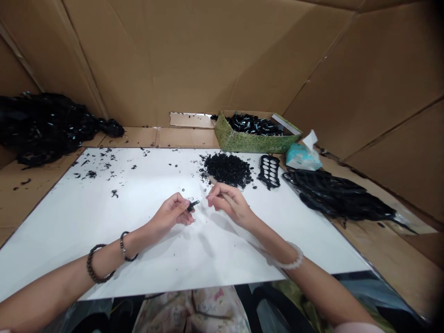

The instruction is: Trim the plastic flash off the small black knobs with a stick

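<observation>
My left hand is closed around a small black tube-like piece, pinched between thumb and fingers, with a shiny, paler end pointing right. Just to its right is my right hand, fingers drawn together around a thin, pale stick that slants across the palm. The stick's exact kind is unclear, and whether the fingertips also hold something small cannot be made out. Behind my right hand lies a heap of small black rings on the white tabletop. The two hands are a little apart.
A green patterned box full of black pieces stands at the back. Right of the heap are a black holed frame, a tissue pack and black bagged parts. Black scraps and a dark pile lie left. Cardboard walls surround the table.
</observation>
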The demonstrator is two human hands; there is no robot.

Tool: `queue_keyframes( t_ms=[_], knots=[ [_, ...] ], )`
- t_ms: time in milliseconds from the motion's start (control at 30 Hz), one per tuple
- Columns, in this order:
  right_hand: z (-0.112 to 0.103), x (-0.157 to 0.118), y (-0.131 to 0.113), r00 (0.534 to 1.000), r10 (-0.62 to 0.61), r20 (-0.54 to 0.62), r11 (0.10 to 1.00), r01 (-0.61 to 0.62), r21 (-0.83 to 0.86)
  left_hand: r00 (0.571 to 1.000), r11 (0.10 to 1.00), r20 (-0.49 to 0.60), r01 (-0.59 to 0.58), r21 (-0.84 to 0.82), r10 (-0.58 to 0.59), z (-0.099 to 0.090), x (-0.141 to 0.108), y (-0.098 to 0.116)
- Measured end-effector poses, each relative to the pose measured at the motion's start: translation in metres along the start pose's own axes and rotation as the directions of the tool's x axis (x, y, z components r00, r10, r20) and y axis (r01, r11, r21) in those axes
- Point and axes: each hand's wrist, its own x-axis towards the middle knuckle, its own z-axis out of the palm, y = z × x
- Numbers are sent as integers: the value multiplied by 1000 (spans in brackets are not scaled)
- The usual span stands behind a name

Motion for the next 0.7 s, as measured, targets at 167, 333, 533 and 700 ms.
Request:
queue_keyframes(
  t_ms=[167,333,533,700],
  knots=[
    [-19,8,1,958,-5,-286,985,-45,-169,1000,1000,-15,19,-7,-19,-1,0,1],
    [-35,12,16,915,-102,-390,776,-172,-607,999,996,-36,33,-84,-36,0,0,3],
    [-14,4,25,894,-447,-27,750,359,-555,999,983,-6,43,-176,-45,-2,2,1],
    [9,-2,22,762,-615,204,412,531,-740,999,987,16,30,-157,-28,-3,3,1]
  ],
)
